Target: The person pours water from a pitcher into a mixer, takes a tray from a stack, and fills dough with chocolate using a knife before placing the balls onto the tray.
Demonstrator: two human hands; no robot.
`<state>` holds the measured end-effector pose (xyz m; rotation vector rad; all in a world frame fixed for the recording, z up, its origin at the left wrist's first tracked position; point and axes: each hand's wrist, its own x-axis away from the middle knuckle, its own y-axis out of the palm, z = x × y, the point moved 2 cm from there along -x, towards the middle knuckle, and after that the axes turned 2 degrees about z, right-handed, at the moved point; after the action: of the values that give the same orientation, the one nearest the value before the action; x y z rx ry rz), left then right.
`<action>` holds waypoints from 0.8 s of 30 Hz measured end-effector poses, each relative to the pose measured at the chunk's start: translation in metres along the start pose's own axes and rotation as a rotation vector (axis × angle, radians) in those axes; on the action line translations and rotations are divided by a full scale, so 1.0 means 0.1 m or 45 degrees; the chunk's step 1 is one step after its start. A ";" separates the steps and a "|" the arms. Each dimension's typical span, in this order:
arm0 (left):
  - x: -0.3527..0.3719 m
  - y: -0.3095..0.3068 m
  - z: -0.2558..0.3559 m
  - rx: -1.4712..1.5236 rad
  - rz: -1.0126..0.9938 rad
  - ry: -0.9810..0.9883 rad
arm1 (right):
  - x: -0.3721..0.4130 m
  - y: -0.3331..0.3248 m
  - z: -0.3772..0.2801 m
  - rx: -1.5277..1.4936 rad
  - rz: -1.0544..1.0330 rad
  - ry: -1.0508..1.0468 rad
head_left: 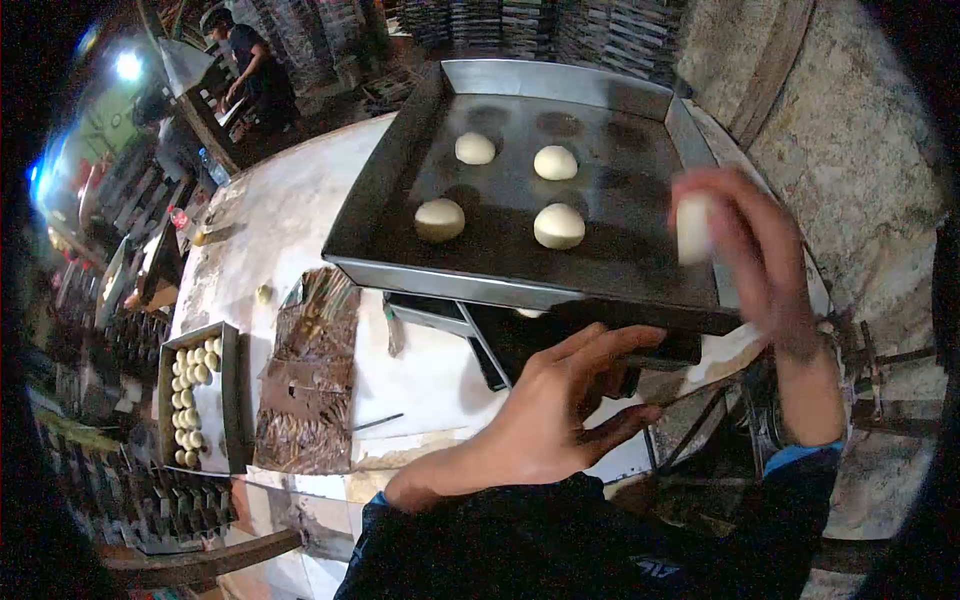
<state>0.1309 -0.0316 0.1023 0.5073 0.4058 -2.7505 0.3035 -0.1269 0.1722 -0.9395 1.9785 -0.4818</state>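
Note:
A large metal baking tray (pixel 340 262) with raised sides stands before me. Several pale, round dough balls, one of them this dough ball (pixel 559 227), sit on its dark bottom. Over the tray's right side my right hand (pixel 750 240), blurred by motion, has its fingers closed around another piece of dough (pixel 693 228). My left hand (pixel 565 400) is just below the tray's front edge, thumb and fingers apart, with nothing seen in it. Beneath the big tray, part of another dark tray (pixel 500 335) shows.
A smaller tray (pixel 237 400) of dough balls lies at the left, beside a wrinkled brown sheet (pixel 300 385). A thin dark stick (pixel 378 422) rests on the white table (pixel 290 190). Bottles stand at its far left edge. A person (pixel 250 70) bends over work in the background; a rough wall rises at right.

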 end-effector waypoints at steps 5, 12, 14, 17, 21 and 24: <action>0.32 -0.36 0.00 -0.050 0.104 0.185 | -0.70 0.08 1.44 0.266 -0.228 0.049; 1.37 -1.20 -0.30 0.045 0.317 0.129 | -0.79 0.12 1.31 0.408 -0.823 0.377; 1.80 -1.35 -0.65 0.086 0.199 -0.260 | -0.83 0.00 1.08 0.807 -0.304 0.005; 2.73 -1.67 -1.23 -0.251 -0.126 -0.324 | -0.66 0.07 -0.14 0.942 0.151 -0.555; 4.24 -3.44 -1.49 -0.555 0.859 -0.860 | 0.01 0.42 -1.37 1.174 0.419 -0.950; 5.31 -4.72 -1.66 -2.026 1.287 -1.490 | 0.16 0.86 -1.57 0.718 0.848 -1.160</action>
<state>-0.4576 0.3195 -0.1487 -0.9522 1.2165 -0.8124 0.1297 -0.0872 0.1950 -0.0526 1.1022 -0.1472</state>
